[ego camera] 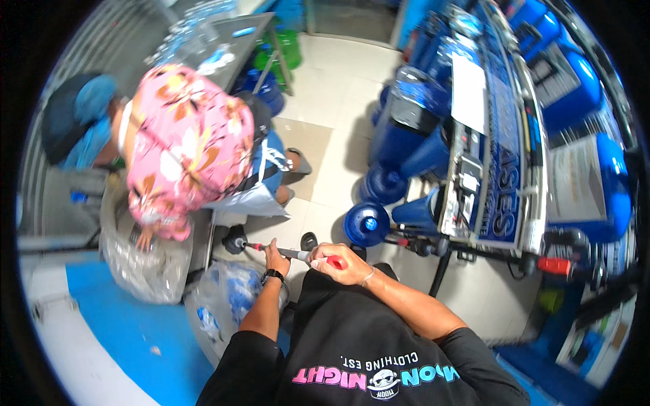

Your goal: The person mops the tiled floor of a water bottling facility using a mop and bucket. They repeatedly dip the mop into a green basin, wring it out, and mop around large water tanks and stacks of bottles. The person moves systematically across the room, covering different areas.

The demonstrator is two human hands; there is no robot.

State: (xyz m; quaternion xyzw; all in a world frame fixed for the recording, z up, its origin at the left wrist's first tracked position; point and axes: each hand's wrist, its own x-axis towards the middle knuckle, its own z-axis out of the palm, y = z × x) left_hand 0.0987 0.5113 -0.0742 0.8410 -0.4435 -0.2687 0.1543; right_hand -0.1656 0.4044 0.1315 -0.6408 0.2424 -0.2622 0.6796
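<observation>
A pole with a red end cap [335,261] slants across in front of me. It looks like the handle of a mop or broom, and the dark head [234,239] at its far end is too blurred to name exactly. Wrapped around the pole near the cap is my right hand [345,264]. Lower on the grey shaft [297,255], my left hand [277,261] grips it, with a dark watch on that wrist. Just left of my left forearm stands a clear plastic bag [218,289] with blue and white contents.
A person in a pink floral shirt [188,137] bends over a large clear plastic bag [147,264] at left. Blue water jugs [366,223] stand on the tiled floor [325,162] beside a cluttered rack [467,167]. Plastic bottles cover a metal table [249,30] behind the person.
</observation>
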